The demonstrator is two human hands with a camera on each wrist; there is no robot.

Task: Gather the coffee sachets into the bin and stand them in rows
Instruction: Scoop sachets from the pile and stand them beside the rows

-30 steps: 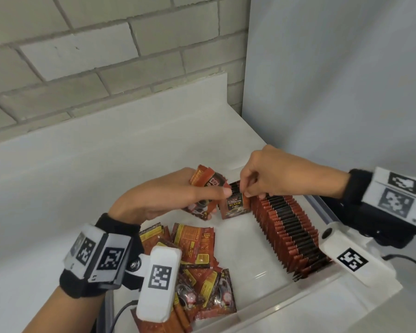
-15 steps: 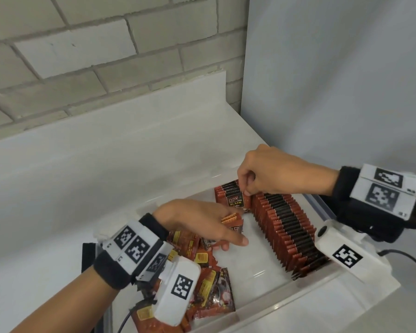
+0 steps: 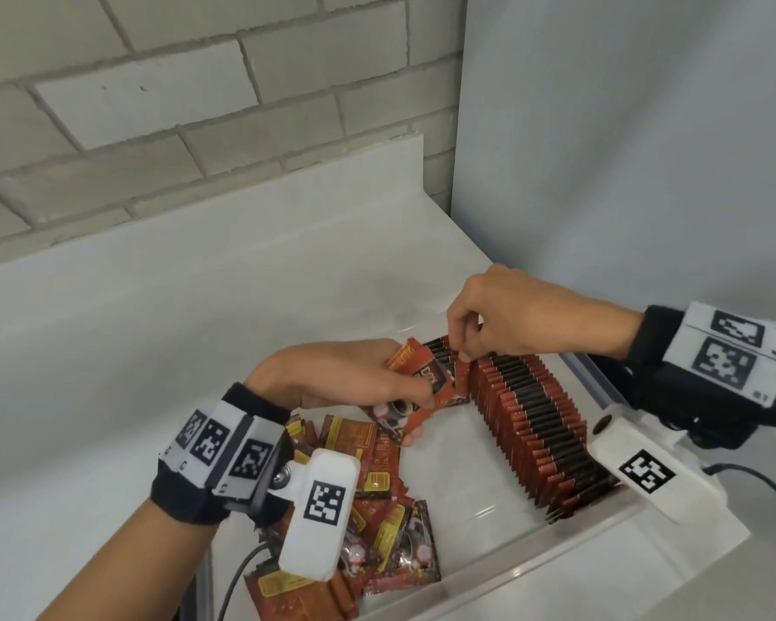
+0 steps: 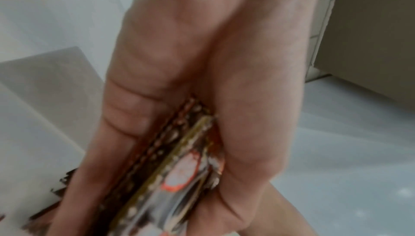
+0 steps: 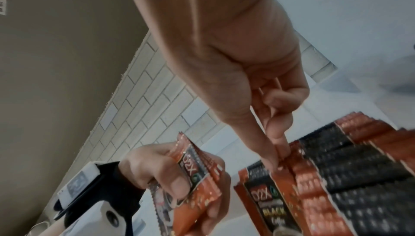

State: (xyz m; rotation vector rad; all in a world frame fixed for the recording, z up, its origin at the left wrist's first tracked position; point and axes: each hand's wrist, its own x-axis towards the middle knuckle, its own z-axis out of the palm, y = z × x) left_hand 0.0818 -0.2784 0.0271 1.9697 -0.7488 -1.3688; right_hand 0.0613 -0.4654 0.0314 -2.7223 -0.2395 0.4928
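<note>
A pale brick wall [image 3: 153,105] backs a white counter [image 3: 108,329], with a smooth grey panel [image 3: 623,150] at the right. On the counter sits a clear plastic bin [image 3: 534,571]. In its left half lies a loose heap of red-orange foil coffee sachets [image 3: 377,499]. The left hand [image 3: 337,378] is raised over the bin, thumb and fingers clamped on a small stack of sachets [image 3: 426,387]; half a second ago it was low on the heap. Right of it, the right hand [image 3: 525,320] pinches the top edge of the end sachet [image 3: 462,378] of the standing row of sachets [image 3: 538,423] along the bin's right side, as before.
</note>
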